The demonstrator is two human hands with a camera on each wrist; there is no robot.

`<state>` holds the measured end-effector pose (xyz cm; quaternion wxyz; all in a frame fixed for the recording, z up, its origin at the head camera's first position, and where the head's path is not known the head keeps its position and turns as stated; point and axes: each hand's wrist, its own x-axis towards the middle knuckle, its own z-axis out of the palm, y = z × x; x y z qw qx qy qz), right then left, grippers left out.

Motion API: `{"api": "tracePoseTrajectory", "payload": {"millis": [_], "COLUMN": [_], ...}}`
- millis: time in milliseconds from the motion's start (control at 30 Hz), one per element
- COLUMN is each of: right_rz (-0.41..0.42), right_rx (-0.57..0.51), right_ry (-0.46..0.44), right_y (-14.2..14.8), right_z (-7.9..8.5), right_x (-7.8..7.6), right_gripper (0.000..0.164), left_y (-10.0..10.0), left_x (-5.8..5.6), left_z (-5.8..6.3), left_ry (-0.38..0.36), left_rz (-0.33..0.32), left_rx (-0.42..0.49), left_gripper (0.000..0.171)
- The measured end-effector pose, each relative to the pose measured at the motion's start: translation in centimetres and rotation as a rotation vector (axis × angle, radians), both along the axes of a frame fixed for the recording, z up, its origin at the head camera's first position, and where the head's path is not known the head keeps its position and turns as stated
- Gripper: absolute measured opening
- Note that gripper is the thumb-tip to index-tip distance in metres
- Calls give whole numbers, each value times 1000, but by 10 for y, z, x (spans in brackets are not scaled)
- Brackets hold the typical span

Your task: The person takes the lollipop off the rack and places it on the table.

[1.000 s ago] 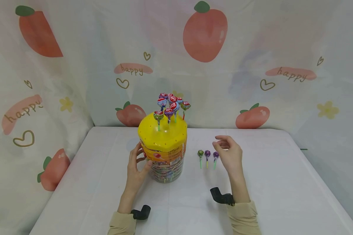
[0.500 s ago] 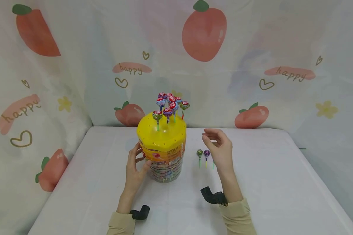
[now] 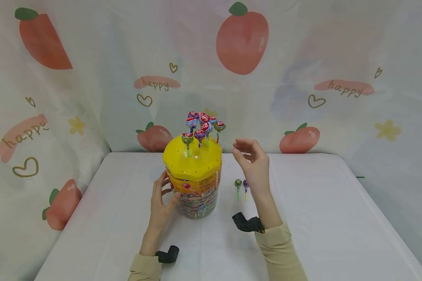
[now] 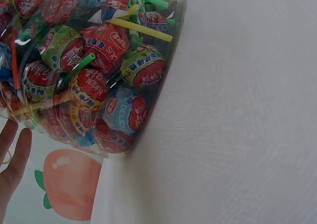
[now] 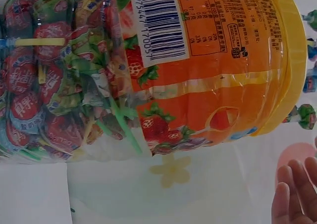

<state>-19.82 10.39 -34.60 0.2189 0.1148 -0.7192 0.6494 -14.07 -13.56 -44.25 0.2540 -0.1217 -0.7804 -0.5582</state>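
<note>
A large clear jar (image 3: 198, 199) of wrapped lollipops stands on the white table, under a yellow lid (image 3: 186, 166) with small holes. Several lollipops (image 3: 199, 134) stick upright out of the lid. My left hand (image 3: 163, 205) holds the jar's left side, fingers round the back and thumb at the front. To the right of the lid, my right hand (image 3: 254, 166) hovers with fingers loosely bent and nothing seen between them; its fingers (image 5: 292, 194) show beside the lid in the right wrist view. Below it lie a green lollipop (image 3: 238, 189) and a purple lollipop (image 3: 246, 189).
A white cloth covers the table (image 3: 323, 218). Behind it hangs a curtain (image 3: 197, 35) printed with fruit and hearts. Each wrist wears a black bent mount, the right mount (image 3: 246, 222) close over the table. The jar's orange label (image 5: 203, 80) carries a barcode.
My right hand has moved left and away from me, toward the lid, and now covers the third lollipop lying on the table. The left hand and jar stay in place.
</note>
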Motion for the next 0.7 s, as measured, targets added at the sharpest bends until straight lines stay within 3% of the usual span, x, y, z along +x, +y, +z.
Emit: {"api": "tracePoseTrajectory", "payload": {"millis": [267,700], "right_rz": [26,73], "right_rx": [1,-10], "right_ry": [38,38], "right_y": [-12,-28], "right_z": [14,15], "right_x": [-13,-29], "right_gripper": [30,31], "left_y": [1,-1], "left_x": [1,0], "left_z": [1,-2], "left_ry": [-14,-9], "left_rz": [3,-4], "left_rx": [2,12], "left_gripper": [72,71]}}
